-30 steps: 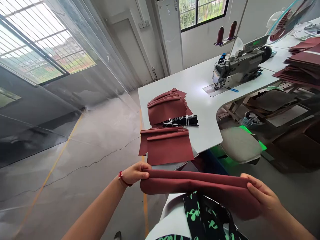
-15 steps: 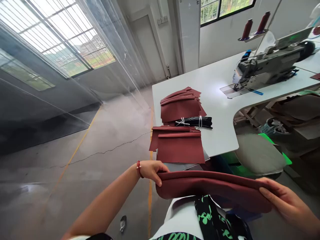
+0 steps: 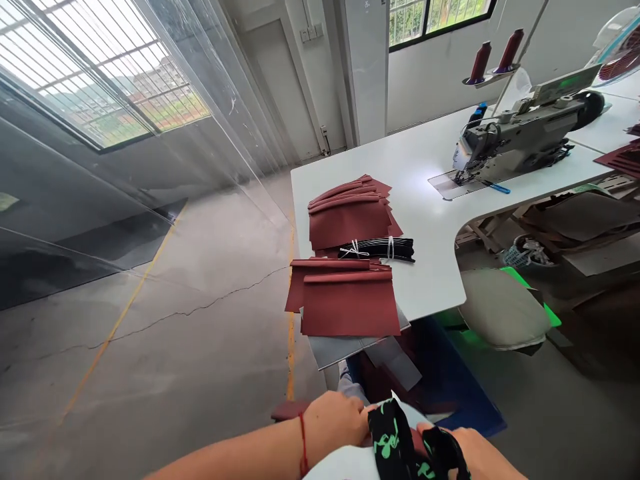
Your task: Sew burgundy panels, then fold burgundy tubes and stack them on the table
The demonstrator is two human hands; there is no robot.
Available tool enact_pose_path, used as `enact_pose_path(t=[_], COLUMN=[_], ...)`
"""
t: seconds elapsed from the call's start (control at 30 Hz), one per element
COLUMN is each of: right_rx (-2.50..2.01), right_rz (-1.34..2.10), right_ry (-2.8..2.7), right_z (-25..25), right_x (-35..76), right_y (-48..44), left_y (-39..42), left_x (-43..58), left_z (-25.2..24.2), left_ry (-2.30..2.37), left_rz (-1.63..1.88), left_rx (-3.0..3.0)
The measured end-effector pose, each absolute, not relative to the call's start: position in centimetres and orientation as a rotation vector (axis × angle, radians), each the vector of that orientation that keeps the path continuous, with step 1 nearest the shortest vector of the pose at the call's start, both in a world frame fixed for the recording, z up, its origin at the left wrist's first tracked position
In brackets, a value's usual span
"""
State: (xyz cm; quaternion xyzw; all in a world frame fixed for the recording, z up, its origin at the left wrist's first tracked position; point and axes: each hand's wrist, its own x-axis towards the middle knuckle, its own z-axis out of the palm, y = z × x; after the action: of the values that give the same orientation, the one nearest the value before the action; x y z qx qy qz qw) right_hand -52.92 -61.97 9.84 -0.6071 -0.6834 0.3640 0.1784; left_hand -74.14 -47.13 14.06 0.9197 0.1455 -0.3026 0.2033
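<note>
Low in the head view, my left hand (image 3: 336,419) is closed close to my body, with a red bracelet on its wrist. A maroon leather-like panel (image 3: 289,410) pokes out to the left of it, and a bit more maroon shows between my hands. My right hand (image 3: 477,445) is at the panel's other side, its fingers partly hidden by black cloth with green print (image 3: 393,433). Ahead, a flat maroon panel with a folded top edge (image 3: 350,307) lies at the table corner. Behind it are a tied bundle of black strips (image 3: 383,249) and a fanned stack of maroon panels (image 3: 350,217).
The white table (image 3: 430,280) carries a sewing machine (image 3: 525,133) with two maroon thread cones (image 3: 480,63). Under its near corner stands a blue bin (image 3: 465,380) with scraps. A cushioned stool (image 3: 500,310) is to the right, and a clear plastic curtain (image 3: 220,107) hangs at left.
Both hands have drawn the maroon panel down and in towards my body, closer together. Most of the panel is now hidden. The view has shifted slightly right.
</note>
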Motion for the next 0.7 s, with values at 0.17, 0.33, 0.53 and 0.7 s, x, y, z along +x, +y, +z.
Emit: enact_pose_path(t=[0.17,0.33,0.53,0.7], right_rx=[-1.686,-1.785,-2.127,-2.277], right_rz=[1.014,0.881,0.425,0.236], right_ry=[-2.073,-1.811,-1.570,-1.530], right_z=[9.7,9.8,1.9,-3.7], right_x=[-53.0,-47.8,-39.2,-37.4], right_y=[-61.3,-56.4,-47.1,-36.8], left_y=[-47.2,-40.2,-21.8,-6.6], left_x=[-74.4,-74.8,-72.7,-63.0], left_z=[15.0,18.7,24.0,20.0], left_ry=[0.454,0.747,1.185,1.254], left_rz=[-0.855,-0.588,0.035,0.189], left_rx=[2.576,2.657,2.875,3.077])
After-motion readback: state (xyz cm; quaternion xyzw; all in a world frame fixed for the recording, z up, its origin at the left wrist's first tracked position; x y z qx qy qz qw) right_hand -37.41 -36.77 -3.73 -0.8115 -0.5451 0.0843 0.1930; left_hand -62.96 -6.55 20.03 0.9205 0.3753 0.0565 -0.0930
